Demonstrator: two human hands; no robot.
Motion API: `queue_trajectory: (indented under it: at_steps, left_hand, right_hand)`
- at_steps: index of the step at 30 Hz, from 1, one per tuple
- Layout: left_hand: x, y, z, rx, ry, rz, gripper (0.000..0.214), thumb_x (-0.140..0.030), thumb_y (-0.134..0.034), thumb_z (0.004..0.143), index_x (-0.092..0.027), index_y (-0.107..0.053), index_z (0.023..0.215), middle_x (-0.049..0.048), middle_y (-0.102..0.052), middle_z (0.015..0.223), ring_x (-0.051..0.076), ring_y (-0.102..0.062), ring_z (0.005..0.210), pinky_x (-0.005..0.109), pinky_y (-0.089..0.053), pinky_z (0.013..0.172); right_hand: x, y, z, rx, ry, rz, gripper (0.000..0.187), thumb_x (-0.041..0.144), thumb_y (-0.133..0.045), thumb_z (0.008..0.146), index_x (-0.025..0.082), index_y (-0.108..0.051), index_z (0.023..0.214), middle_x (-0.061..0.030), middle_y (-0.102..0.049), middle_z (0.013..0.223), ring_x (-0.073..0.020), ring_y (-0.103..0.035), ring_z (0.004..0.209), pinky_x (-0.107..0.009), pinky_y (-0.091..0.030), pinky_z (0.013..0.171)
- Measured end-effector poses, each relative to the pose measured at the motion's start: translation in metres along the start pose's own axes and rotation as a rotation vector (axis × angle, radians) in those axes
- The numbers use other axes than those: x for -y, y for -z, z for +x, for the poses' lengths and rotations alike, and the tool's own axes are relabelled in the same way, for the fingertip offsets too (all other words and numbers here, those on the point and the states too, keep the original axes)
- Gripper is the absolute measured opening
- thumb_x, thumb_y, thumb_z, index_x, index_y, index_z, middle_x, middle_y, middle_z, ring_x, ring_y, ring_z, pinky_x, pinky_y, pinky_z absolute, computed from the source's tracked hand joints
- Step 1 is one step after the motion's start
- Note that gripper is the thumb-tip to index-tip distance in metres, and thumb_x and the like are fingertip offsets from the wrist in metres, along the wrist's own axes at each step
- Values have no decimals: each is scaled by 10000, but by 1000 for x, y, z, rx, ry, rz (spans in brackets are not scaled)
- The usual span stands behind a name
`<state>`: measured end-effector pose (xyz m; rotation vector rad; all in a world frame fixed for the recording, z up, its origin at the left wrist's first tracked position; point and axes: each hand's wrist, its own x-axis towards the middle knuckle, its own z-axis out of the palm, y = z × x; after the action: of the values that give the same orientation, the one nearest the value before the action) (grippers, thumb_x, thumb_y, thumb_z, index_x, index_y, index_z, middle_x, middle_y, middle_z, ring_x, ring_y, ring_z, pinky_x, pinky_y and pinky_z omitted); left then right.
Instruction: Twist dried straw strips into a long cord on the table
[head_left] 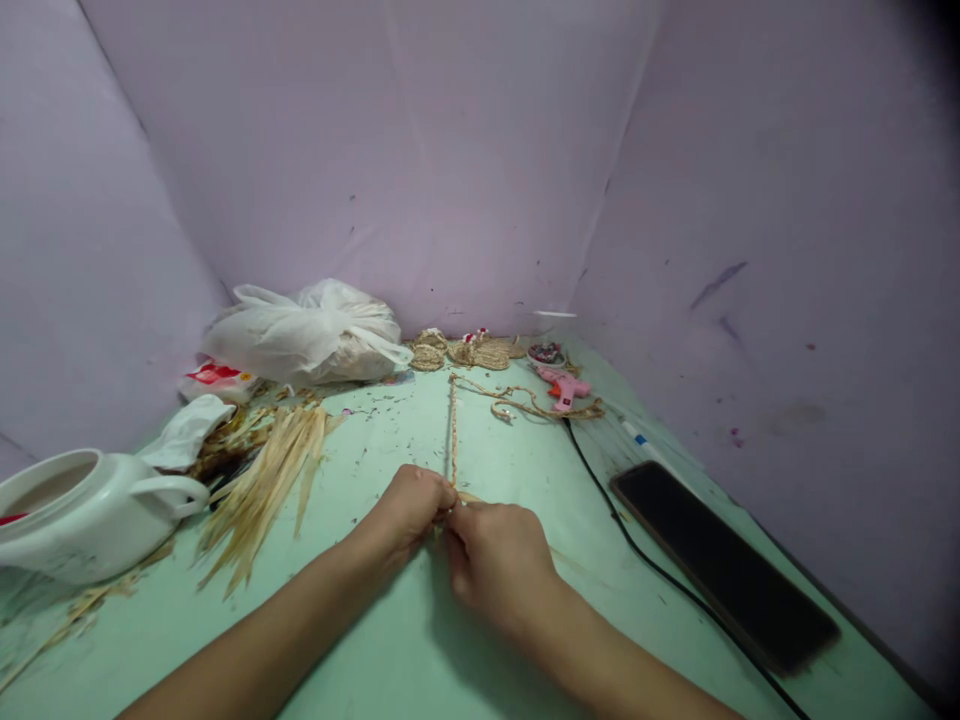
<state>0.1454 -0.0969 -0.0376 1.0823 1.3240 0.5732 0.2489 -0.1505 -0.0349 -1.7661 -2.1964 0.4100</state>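
Observation:
A thin braided straw cord (453, 430) runs straight away from me along the green tabletop, its near end pinched between my two hands. My left hand (415, 500) is closed on the cord's near end from the left. My right hand (499, 550) meets it there, fingers curled and closed at the same spot. A few loose straw strands show beside the right hand; the fingertips hide the rest. From its far end the cord bends right into a loosely curling length (525, 395).
Left are a white handled pot (97, 515), a bundle of dry straw strips (262, 480) and a white plastic bag (311, 335). Woven straw pieces (480, 350) lie by the back wall. Right are a pink glue gun (564, 388), its black cable (637, 540) and a dark phone (724, 565).

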Motion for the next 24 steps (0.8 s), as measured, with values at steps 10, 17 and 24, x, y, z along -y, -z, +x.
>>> queue_trajectory:
  at_steps: [10, 17, 24]
  left_hand:
    - [-5, 16, 4, 116, -63, 257, 60, -168, -452, 519, -156, -439, 461, -71, -252, 322, 39, -173, 308, 213, -85, 360]
    - [-2, 19, 12, 203, -78, 399, 76, -174, -442, 533, -156, -450, 460, -72, -251, 328, 50, -191, 322, 215, -132, 372]
    - [-11, 9, -19, -242, -261, 1153, 216, -290, -442, 673, -166, -601, 595, 81, -572, 578, 194, -543, 604, 264, -339, 546]
  right_hand:
    - [-27, -3, 34, 135, -330, 1053, 211, 276, -438, 732, 149, -542, 601, 14, -482, 490, -84, -407, 435, -204, -277, 432]
    - [-25, -18, 35, 137, -305, 1102, 194, 227, -510, 668, 132, -532, 500, 59, -393, 396, -41, -277, 375, -198, -198, 415]
    - [-27, -30, 37, 6, -350, 1197, 130, 217, -558, 587, 125, -585, 500, 9, -522, 442, -73, -405, 429, -213, -299, 470]
